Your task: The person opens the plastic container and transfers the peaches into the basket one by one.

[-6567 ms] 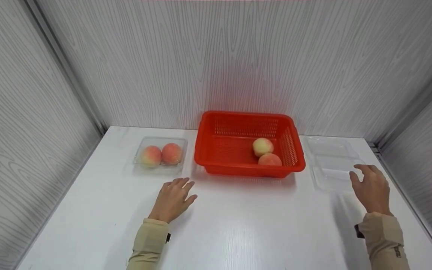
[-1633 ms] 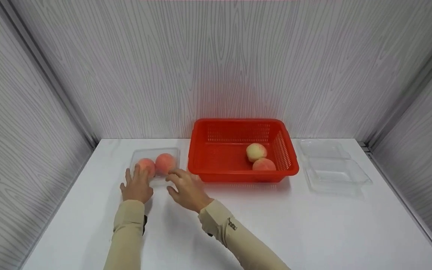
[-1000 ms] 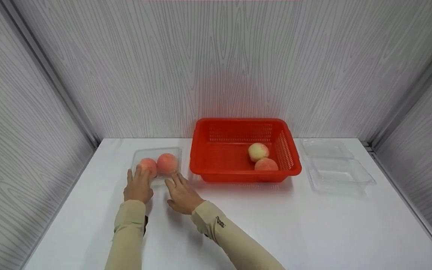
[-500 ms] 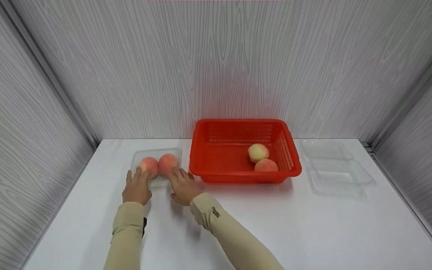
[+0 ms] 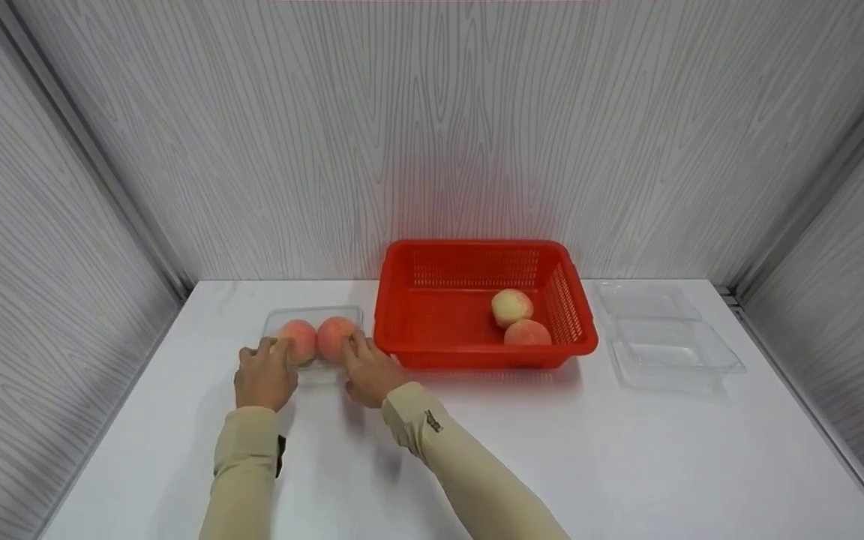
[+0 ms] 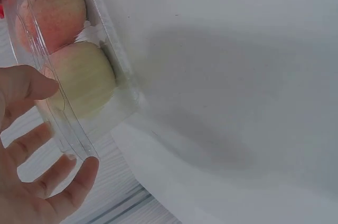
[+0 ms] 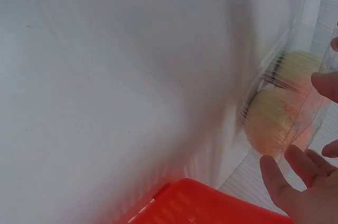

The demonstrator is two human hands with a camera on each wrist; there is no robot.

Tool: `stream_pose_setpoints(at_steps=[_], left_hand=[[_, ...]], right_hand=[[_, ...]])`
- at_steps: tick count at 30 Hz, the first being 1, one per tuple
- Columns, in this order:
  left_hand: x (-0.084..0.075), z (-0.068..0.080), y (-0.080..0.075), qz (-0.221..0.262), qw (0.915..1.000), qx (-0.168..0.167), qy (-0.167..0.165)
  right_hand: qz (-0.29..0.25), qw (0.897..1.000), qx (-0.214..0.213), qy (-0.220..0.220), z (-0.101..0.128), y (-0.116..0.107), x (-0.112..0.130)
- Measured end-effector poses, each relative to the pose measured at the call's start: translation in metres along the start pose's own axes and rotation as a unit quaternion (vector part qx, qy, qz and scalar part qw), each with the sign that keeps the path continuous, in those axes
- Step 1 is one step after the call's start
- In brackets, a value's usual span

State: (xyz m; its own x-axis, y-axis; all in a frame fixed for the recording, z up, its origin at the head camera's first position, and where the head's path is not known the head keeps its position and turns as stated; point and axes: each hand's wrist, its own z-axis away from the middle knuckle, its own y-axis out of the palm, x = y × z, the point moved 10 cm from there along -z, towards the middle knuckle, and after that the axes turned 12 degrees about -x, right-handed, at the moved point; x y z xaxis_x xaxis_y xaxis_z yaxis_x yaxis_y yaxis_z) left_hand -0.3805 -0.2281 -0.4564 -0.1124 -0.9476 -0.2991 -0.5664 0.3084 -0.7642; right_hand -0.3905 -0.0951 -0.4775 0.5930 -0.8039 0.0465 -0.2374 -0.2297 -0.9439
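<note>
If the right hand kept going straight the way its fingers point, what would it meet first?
The right hand points away from the person at the clear box, so it would first meet the near wall; its fingertips look already at it, with the right-hand peach just behind.

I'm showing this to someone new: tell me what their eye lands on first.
The red basket at the back centre of the white table, with two peaches inside. Left of it, both hands, left hand and right hand, touch a clear box holding two more peaches. An open clear box lies right of the basket.
</note>
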Motion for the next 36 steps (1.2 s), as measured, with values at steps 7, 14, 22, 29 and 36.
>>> stream_pose_setpoints(at_steps=[7,14,22,29,36], left_hand=[[0.001,-0.004,0.002,-0.011,0.9997,0.02,0.0],[0.002,-0.004,0.002,-0.021,0.9995,0.024,-0.004],[-0.006,0.003,0.0,-0.036,0.9961,-0.061,0.053],[-0.003,0.006,0.0,-0.047,0.995,-0.068,0.055],[-0.004,0.009,-0.003,-0.059,0.9938,-0.069,0.063]], right_hand=[[0.051,0.999,-0.003,0.007,0.002,0.004,0.002],[0.047,0.999,-0.006,0.013,0.004,0.009,0.002],[0.029,0.998,-0.038,0.027,0.001,0.005,-0.004],[0.087,0.993,-0.08,-0.006,-0.005,-0.006,0.004],[0.194,0.977,-0.085,-0.022,-0.007,-0.004,0.012]])
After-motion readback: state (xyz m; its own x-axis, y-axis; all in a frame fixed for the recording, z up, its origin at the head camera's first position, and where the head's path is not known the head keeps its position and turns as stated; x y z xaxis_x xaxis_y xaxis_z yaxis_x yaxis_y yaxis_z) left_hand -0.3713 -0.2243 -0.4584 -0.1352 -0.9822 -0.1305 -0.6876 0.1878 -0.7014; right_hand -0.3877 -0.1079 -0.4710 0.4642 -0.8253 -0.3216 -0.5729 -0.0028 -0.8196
